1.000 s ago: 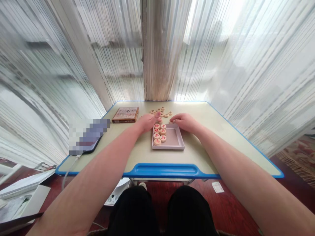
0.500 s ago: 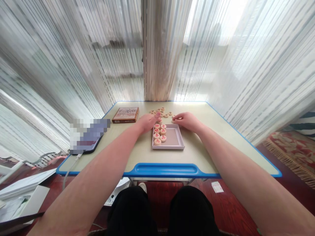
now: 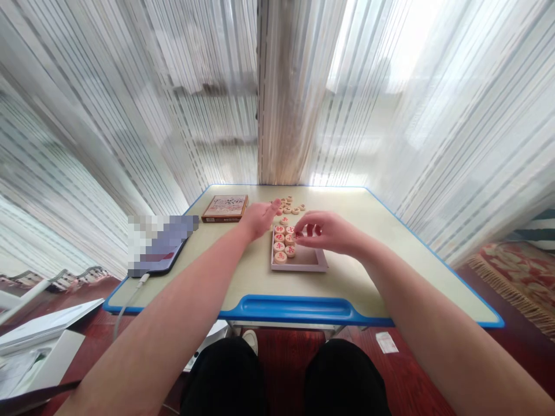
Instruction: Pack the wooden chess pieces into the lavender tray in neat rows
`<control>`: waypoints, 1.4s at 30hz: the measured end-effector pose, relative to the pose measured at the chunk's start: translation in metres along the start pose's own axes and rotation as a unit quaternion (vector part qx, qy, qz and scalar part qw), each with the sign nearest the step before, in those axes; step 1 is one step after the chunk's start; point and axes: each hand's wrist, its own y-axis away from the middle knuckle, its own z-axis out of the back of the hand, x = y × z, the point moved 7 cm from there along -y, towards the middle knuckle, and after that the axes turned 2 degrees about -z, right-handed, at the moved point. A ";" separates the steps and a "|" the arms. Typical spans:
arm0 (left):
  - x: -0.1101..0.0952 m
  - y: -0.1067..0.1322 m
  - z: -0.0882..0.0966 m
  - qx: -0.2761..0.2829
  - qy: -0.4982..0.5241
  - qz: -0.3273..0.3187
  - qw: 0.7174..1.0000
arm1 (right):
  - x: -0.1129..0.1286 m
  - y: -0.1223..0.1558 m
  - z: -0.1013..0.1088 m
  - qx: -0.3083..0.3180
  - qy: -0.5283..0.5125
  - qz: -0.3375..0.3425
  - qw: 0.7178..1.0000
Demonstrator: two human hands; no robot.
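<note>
**Q.** Where do the pieces [image 3: 280, 247] lie relative to the right grip [image 3: 330, 232]?

**A.** Seven red-marked pieces show along the left side of the tray [image 3: 299, 268]: four in the outer column, three in the inner. The right grip is over the tray, fingertips at the inner column; contact cannot be judged.

**Q.** What is its state?

**A.** The fingers are curled with their tips drawn together; whether a piece is pinched there cannot be told.

**Q.** And the left grip [image 3: 259, 221]?

**A.** It is released, thumb raised, just outside the tray's far left corner. One loose piece [image 3: 284, 221] lies just beyond the tray's far rim, with a scattered group [image 3: 295, 211] farther beyond on the table [image 3: 381, 222]. Well left of the tray is a box [image 3: 225, 207].
</note>
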 end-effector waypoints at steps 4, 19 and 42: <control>0.000 0.001 0.001 0.010 -0.018 0.003 1.000 | 0.009 0.004 -0.011 0.041 0.033 0.022 0.998; -0.003 0.003 0.000 0.027 -0.039 0.000 0.999 | 0.013 0.005 -0.025 0.032 0.114 0.070 0.990; -0.011 0.003 0.003 0.021 -0.078 -0.021 0.997 | 0.009 0.005 -0.022 0.024 0.124 0.042 0.991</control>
